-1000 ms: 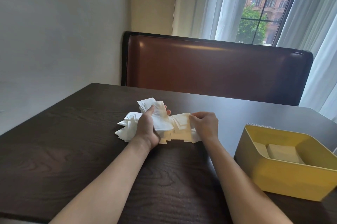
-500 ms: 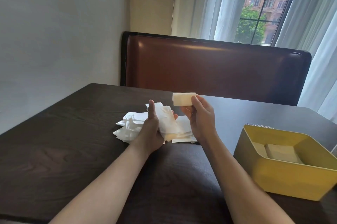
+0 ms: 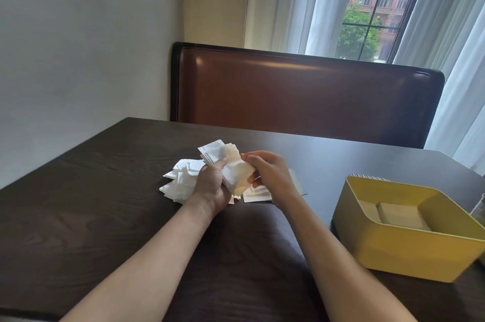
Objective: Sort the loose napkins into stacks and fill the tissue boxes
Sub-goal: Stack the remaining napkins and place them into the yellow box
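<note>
The left hand [image 3: 212, 185] gripped a fanned bundle of white and cream paper napkins [image 3: 231, 167] above the dark wooden counter [image 3: 91, 190], and the right hand [image 3: 267, 175] pinched its right edge. Sorting looked barely begun: a loose white heap [image 3: 181, 180] lay left of the hands, a few flat napkins [image 3: 258, 194] beneath them. The yellow open-topped tissue box [image 3: 409, 248] at near right held only a low tan stack [image 3: 396, 214].

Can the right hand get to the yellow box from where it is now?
Probably yes. The yellow box sits on the table on that same side, top open, with bare table between. But the right hand is busy on the napkin bundle that the left hand grips.
</note>
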A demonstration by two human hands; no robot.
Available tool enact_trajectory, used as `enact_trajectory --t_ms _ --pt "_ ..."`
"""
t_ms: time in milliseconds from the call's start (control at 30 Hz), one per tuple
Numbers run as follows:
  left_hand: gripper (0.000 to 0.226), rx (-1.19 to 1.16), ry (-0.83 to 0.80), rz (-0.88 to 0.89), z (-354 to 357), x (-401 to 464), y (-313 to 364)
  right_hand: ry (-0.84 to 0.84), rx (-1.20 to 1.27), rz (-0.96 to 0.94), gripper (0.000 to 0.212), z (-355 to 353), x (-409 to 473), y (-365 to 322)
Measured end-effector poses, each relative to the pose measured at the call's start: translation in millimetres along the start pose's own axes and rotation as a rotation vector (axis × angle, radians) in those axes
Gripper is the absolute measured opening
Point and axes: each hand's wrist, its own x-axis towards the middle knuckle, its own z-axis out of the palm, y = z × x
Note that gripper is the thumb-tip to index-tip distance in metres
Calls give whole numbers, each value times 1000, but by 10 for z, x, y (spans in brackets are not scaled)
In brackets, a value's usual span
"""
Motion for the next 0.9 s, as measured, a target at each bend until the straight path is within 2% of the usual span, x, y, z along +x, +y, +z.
enact_trajectory --t_ms 67,133,167,233,333,500,600,667,733,900 --pt "27 -17 4 15 -10 0 34 168 -93 -31 15 -61 64 74" --pt "26 -34 2 17 -22 -8 76 312 -413 -47 21 -151 135 176" --pt "27 -39 -2 17 -27 -16 91 324 -598 -32 28 -191 165 229" --pt "27 -39 -5 20 -31 -25 110 244 -866 44 41 -232 206 319" --pt "28 -27 -21 22 -26 -39 146 181 -1003 101 44 -227 232 367" --pt "32 -23 14 6 -44 -7 157 282 -774 25 22 -244 244 325" --pt "42 -70 11 -86 -47 -14 157 361 -508 -79 18 -277 225 245" --pt "36 -76 -9 -94 -41 -32 169 402 -380 -125 15 -281 202 190" --pt "28 -55 -23 -78 -25 -46 169 398 -266 -110 13 -260 193 179" --pt "24 -66 -5 -65 -15 -33 160 313 21 30 12 -248 183 156"
